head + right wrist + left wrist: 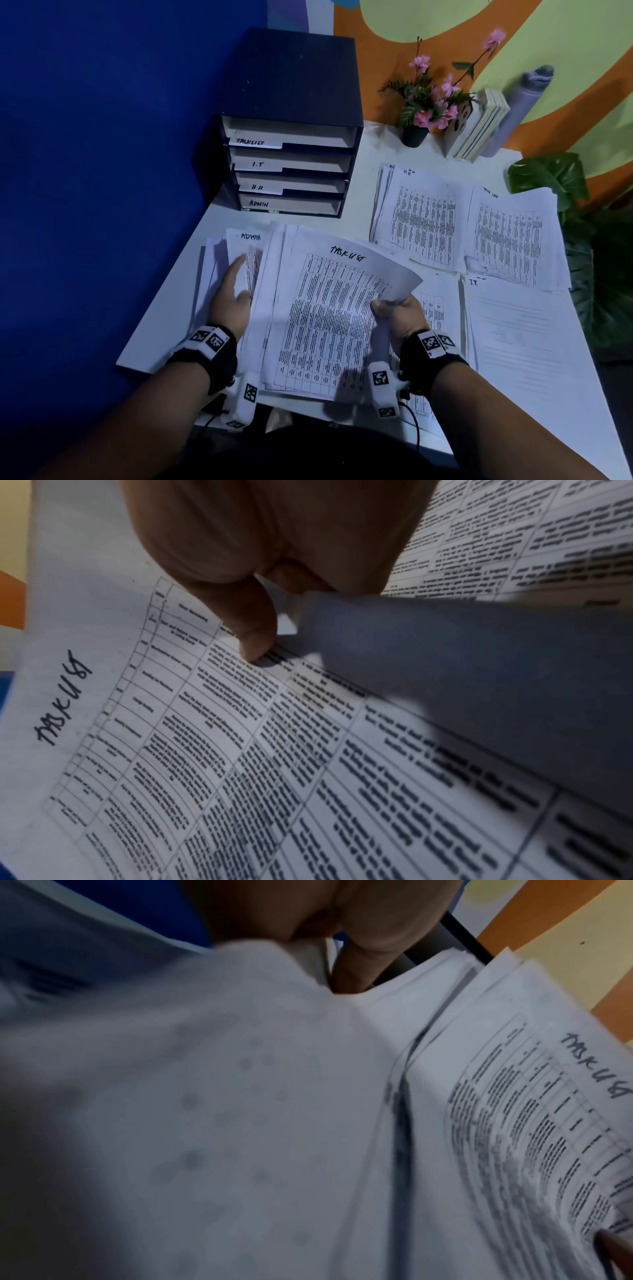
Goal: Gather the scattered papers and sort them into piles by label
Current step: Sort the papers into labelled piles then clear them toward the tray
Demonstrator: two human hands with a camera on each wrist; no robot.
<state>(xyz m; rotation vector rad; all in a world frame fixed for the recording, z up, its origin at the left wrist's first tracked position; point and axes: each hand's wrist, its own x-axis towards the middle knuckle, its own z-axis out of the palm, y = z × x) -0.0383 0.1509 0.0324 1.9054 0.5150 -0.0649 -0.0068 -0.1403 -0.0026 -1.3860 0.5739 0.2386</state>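
The right hand (pixel 397 315) pinches the task list sheet (pixel 329 308) (its right edge lifted), while the left hand (pixel 233 294) rests flat-fingered on the admin pile (pixel 245 246).

L hand (pixel 230 298) flat, fingers straight, R hand (pixel 397 315) curled, thumb pinching

Dim room, deep blue wall (pixel 85 137) left, orange-and-green painted wall (pixel 513 41) behind white desk (pixel 164 325).
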